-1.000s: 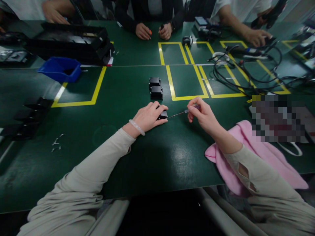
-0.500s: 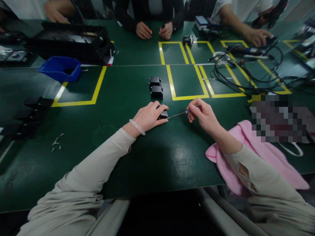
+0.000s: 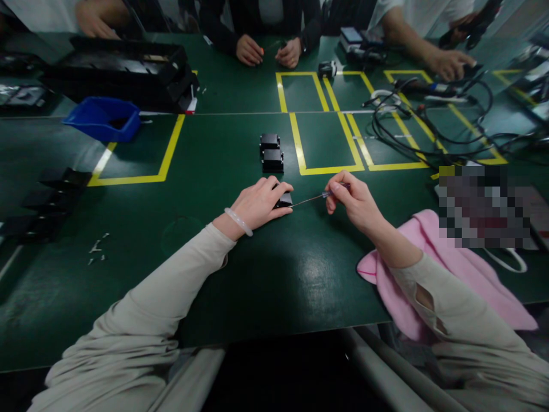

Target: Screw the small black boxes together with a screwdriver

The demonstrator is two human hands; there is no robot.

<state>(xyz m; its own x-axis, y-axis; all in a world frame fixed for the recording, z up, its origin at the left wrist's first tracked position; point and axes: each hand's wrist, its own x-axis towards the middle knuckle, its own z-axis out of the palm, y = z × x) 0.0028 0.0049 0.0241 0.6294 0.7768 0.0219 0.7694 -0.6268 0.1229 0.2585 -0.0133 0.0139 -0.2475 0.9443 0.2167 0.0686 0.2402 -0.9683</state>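
Note:
My left hand (image 3: 261, 201) is closed around a small black block-shaped part (image 3: 284, 199), pressing it against the green table; the fingers hide much of it. In my right hand (image 3: 349, 197) is a screwdriver (image 3: 328, 194) with a translucent purplish handle, its thin shaft lying almost level and pointing left. The tip meets the right side of the black part, near my left thumb; whether a screw sits there is too small to tell. Just beyond my left hand stand two similar black parts (image 3: 272, 159), one behind the other. Several small screws (image 3: 98, 247) lie loose at the left.
A blue bin (image 3: 105, 123) and stacked black trays (image 3: 124, 71) are at the back left, more black parts (image 3: 45, 206) at the left edge. A pink cloth (image 3: 446, 274) lies under my right forearm. Cables (image 3: 433, 134) tangle at the right. Co-workers' hands (image 3: 270, 52) are across the table.
Both my hands, the black part and the screwdriver stay almost where they were. The view has shifted very slightly. Across the table a co-worker's hands have moved a little.

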